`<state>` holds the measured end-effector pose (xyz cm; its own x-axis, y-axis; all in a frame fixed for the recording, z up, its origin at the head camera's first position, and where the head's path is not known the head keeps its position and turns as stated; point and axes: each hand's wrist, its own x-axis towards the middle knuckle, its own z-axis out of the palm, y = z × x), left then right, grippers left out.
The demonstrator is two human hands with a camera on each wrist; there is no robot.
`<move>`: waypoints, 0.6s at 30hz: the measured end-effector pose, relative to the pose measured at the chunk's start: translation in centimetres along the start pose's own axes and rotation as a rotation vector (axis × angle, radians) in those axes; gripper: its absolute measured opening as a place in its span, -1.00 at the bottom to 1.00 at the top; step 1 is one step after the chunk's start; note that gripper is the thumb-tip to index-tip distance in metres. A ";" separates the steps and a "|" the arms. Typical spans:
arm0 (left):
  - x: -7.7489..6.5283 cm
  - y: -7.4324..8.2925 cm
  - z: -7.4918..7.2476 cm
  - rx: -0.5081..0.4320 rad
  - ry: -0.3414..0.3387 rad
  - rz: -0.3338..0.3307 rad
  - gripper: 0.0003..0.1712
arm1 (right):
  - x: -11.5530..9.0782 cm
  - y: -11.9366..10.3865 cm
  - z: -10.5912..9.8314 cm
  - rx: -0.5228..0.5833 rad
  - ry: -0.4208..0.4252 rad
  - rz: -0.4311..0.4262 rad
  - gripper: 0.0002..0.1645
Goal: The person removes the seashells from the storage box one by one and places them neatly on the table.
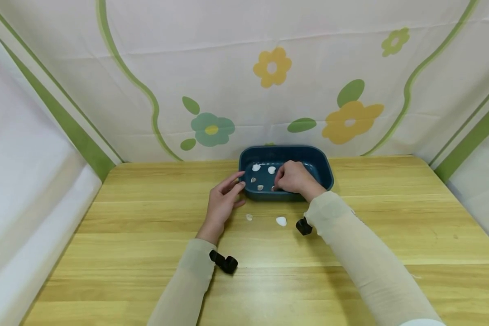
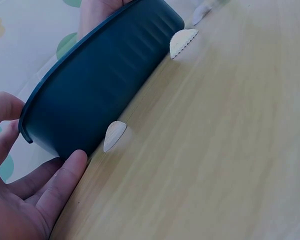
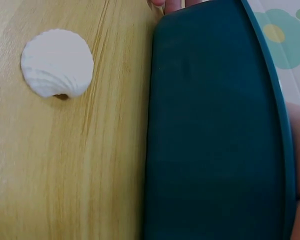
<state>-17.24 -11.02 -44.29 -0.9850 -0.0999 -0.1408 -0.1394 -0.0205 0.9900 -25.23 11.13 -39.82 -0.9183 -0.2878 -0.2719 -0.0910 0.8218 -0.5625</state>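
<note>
We saw two bright white, rounded seashells (image 1: 271,170) lying inside a dark blue, glossy rectangular dish (image 1: 265,196) with rounded corners, and two smaller grey-brown shells (image 1: 260,187) in front of them, nearer its left end. A small pale shell (image 1: 273,188) showed beside these at the tips of the right hand (image 1: 295,176), which reached into the dish over its front rim. Its fingers were curled downward, but we could not tell whether they pinched that shell or only touched it. The left hand (image 1: 222,201) was at the dish's left end, its fingers spread and loosely bent against the rim and low on the outer wall.

In front of the dish, on the yellowish wood-grain counter (image 1: 146,217), we saw a small cream shell (image 1: 249,217) nearer the left hand and a larger, white ribbed shell (image 1: 281,221) to its right. Both wrists, in beige sleeves (image 1: 375,271), carried small black cameras (image 1: 304,226). Behind the dish was a white fabric backdrop (image 1: 212,59) printed with orange and blue-green flowers, green leaves and wavy green bands.
</note>
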 end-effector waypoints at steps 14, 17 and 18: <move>0.0 0.0 0.0 -0.005 0.007 -0.001 -0.62 | -0.2 -0.1 0.0 0.014 0.025 0.004 -0.90; 0.0 0.0 0.0 -0.008 0.002 -0.001 -0.62 | -0.2 -0.2 0.1 0.031 0.029 0.009 -0.87; 0.0 0.0 0.0 -0.009 0.002 0.000 -0.62 | -0.3 -0.2 0.1 0.037 0.031 0.010 -0.87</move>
<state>-17.24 -11.07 -44.34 -0.9848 -0.1016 -0.1412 -0.1389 -0.0291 0.9899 -24.94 11.03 -39.75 -0.9307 -0.2638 -0.2532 -0.0681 0.8053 -0.5889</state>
